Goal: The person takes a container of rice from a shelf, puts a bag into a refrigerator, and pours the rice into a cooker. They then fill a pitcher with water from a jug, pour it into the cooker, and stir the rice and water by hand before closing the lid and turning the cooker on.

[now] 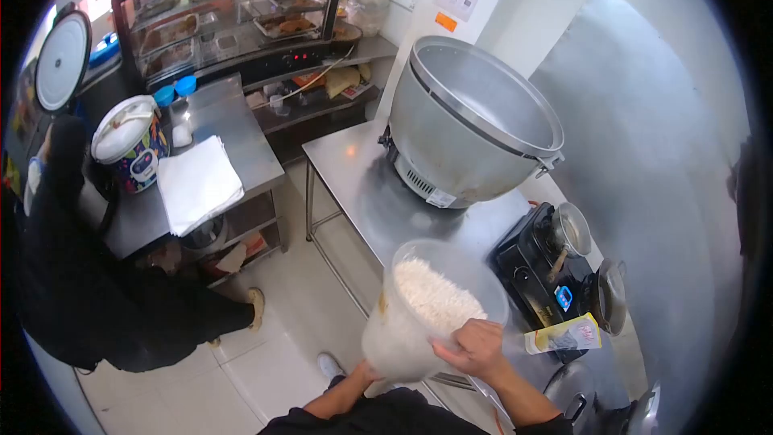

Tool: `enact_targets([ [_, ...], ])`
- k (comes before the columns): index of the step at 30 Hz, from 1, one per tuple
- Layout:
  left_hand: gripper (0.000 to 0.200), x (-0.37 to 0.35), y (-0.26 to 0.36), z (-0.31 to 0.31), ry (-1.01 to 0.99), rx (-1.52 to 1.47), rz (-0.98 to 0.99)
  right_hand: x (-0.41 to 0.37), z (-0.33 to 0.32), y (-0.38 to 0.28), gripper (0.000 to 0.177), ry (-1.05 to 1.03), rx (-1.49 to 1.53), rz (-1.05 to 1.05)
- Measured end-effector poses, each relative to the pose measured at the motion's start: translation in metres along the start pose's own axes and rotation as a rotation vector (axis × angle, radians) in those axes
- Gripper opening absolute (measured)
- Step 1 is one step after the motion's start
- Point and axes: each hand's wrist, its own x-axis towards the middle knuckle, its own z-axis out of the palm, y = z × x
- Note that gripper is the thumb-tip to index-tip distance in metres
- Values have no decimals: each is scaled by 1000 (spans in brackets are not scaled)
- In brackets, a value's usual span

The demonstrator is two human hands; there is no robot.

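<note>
Close to my body I carry a translucent plastic tub, tilted and partly filled with white rice. My right hand grips its near right rim, thumb toward the inside. Against the lower left side rests my left hand, its fingers mostly hidden by the tub. Beyond the tub, a large grey rice cooker stands lidless on a steel table.
To the right sit a black portable stove, a small pan and a yellow-white pouch. At left, a person in black stands by a counter with a patterned pot. A glass food display is behind.
</note>
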Motion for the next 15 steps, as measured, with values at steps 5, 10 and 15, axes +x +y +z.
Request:
enact_targets([
  [5,49,-18,13,-15,-4,-117,71,16,7,-22,40,-12,194,53],
  [10,51,-62,39,1,36,-96,205,55,-33,-37,37,115,190,19],
  [15,52,-121,120,92,-62,63,491,118,-115,-16,42,428,68,-20],
])
